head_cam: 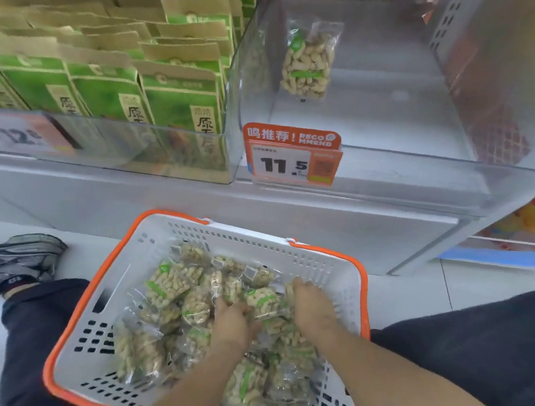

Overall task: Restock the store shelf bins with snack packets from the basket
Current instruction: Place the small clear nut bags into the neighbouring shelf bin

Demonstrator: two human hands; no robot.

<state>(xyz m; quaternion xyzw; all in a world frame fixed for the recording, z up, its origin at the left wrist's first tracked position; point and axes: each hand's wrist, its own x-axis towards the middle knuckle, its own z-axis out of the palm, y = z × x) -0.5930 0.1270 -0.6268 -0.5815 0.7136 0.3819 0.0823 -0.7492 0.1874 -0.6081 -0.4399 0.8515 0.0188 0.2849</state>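
White store floor seen below shelf of clear bins. Orange-rimmed basket (153,231) set on floor between knees, filled with snack packets (170,284). Left hand (234,324) and right hand (313,308) plunged among packets, fingers curled down around one packet (264,299) held between them. Single packet in bin (308,62) seen leaning at back of clear bin (400,160), above price tag (293,156). Green boxes (181,94) stacked in neighbouring bin at left.

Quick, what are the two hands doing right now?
Left hand: fingers curled into the snack packets in the basket, gripping some.
Right hand: also curled round packets there.
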